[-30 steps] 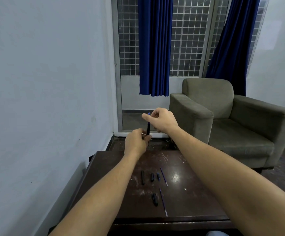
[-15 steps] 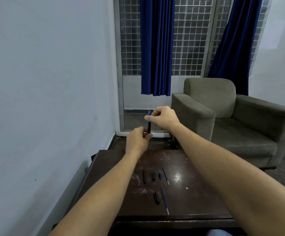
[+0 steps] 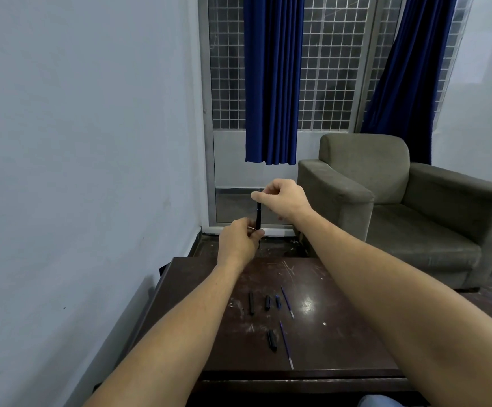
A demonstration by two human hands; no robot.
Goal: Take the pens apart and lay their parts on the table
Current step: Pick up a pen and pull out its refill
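Observation:
A dark pen point(image 3: 258, 216) stands upright in the air beyond the far edge of the dark wooden table point(image 3: 341, 342). My left hand point(image 3: 240, 243) grips its lower end and my right hand point(image 3: 283, 198) pinches its top end. On the table lie loose pen parts: a long black barrel point(image 3: 251, 303), a short black piece point(image 3: 267, 303), a small blue piece point(image 3: 278, 301), a thin blue refill point(image 3: 287, 302), and nearer to me another black piece point(image 3: 272, 340) beside a second refill point(image 3: 286, 345).
A grey-green armchair point(image 3: 409, 207) stands to the right behind the table. A white wall point(image 3: 77, 171) runs close along the left. Blue curtains point(image 3: 272, 80) hang over a grilled window and door straight ahead.
Both hands stay on the upright pen. The pen's blue top end, which showed above my right fingers, is now covered by them. The view has shifted slightly.

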